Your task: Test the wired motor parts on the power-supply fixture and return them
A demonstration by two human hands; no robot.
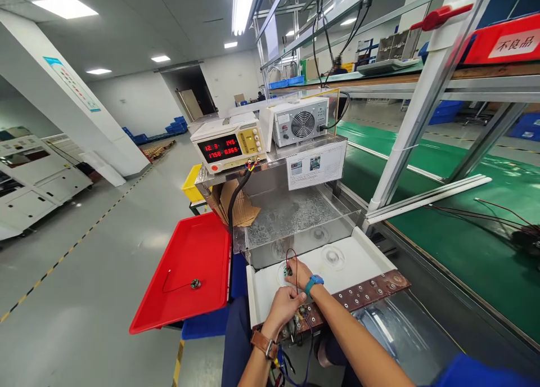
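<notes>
My right hand point(300, 274), with a blue band at the wrist, is closed on a small green circuit board point(287, 271) above the white tray point(270, 297). A thin dark red wire point(291, 251) loops up from the board and runs down to my left hand point(286, 307). My left fingers pinch together around the wire's lower part, next to the brown terminal strip point(361, 290) with metal studs along the tray's near edge. The wire's tip is hidden by my fingers. Dark cables hang below the strip.
A red tray point(185, 263) on the left holds a small round board point(195, 284) with a wire. Behind the white tray stands a clear-walled bin point(295, 210). A power supply point(228, 142) with red digits sits on a metal shelf beside a fan-cooled unit point(300, 122). A slanted frame post point(422, 111) rises right.
</notes>
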